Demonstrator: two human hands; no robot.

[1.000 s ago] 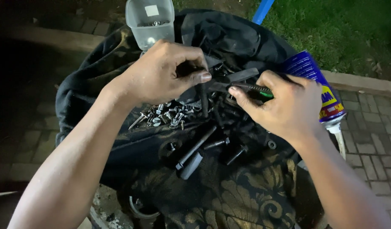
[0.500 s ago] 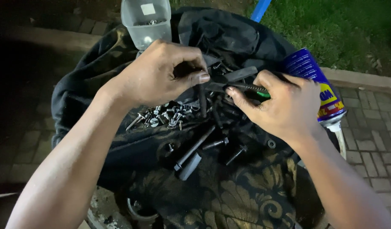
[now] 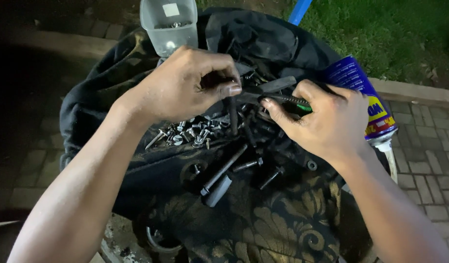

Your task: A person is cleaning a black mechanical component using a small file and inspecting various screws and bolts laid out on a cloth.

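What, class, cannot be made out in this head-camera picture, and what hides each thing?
Head view:
- Dark tool in the left hand: upper end hidden by the fingers.
- Black tool with green mark in the right hand: most of it covered by the palm.
- Spray can: lower side behind the right hand.
- Clear plastic cup: top cut off by the frame edge.

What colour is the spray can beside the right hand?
The spray can is blue with a yellow patch, clearest in the head view.

spray can (image 3: 364,97) blue, right | plastic container (image 3: 169,24) top | grass (image 3: 380,34) behind
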